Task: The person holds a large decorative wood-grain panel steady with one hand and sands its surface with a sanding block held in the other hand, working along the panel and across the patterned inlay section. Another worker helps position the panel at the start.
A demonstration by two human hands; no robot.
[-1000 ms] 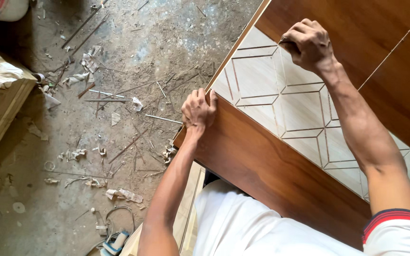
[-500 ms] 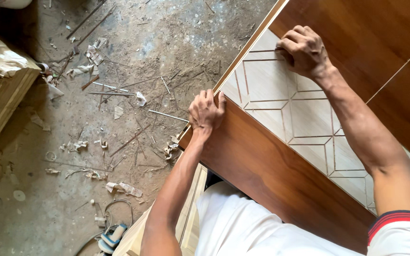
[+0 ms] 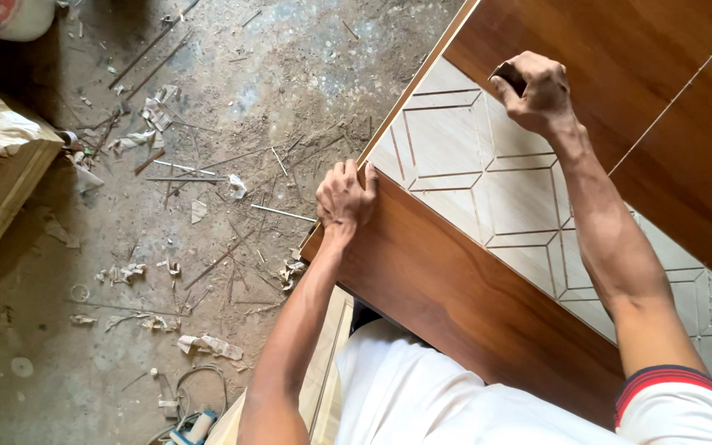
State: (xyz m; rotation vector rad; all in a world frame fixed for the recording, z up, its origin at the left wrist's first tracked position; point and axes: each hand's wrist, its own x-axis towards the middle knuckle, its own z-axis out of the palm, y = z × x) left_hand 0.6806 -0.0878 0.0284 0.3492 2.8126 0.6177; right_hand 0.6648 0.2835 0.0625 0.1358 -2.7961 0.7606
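Your left hand (image 3: 345, 196) clamps the corner edge of the brown door panel (image 3: 455, 288); your right hand (image 3: 537, 91) is fisted around a small dark block (image 3: 508, 77) on its pale patterned inlay (image 3: 488, 177). Treat the panel as stiff and heavy; grip edges, not the smooth face

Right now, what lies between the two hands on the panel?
Head view: between left hand and right hand lies bare pale inlay with thin brown lines.
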